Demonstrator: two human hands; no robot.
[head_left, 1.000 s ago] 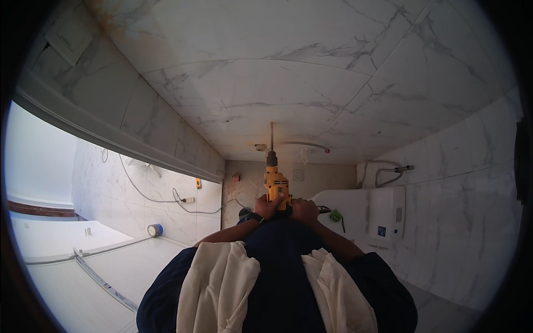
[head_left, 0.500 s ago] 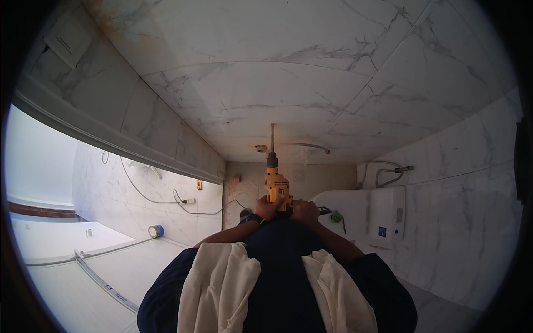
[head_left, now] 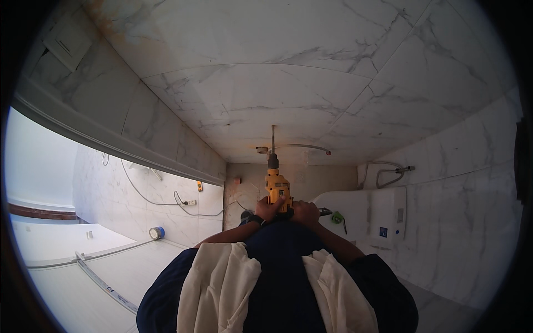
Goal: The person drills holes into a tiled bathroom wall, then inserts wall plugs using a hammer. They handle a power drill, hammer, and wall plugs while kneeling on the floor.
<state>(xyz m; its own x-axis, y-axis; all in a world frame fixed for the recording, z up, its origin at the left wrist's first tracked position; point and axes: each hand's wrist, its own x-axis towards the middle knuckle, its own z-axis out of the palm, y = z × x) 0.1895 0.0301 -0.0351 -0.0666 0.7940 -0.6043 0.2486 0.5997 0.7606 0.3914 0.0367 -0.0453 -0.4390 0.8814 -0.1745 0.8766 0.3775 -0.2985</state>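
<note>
A yellow and black power drill (head_left: 276, 182) is held out in front of my body by both hands. Its long drill bit (head_left: 273, 137) points at the marbled tile wall (head_left: 250, 114), and the tip meets the tiles at a brownish, dusty spot. My left hand (head_left: 267, 209) wraps round the drill's rear body, with a dark band on the wrist. At the right of the drill's back end, my right hand (head_left: 305, 212) is closed on its handle, which is mostly hidden by the fingers.
A flexible hose (head_left: 305, 146) sticks out of the wall beside the bit. To the right stands a white toilet (head_left: 361, 205) with a green tape measure (head_left: 337, 217) on it. At left a cable (head_left: 147, 198) runs over the floor to a socket strip (head_left: 190, 202), near a tin (head_left: 156, 232).
The view has shifted very slightly. Both hands keep the same grip, and the drill stays against the wall at the same spot.
</note>
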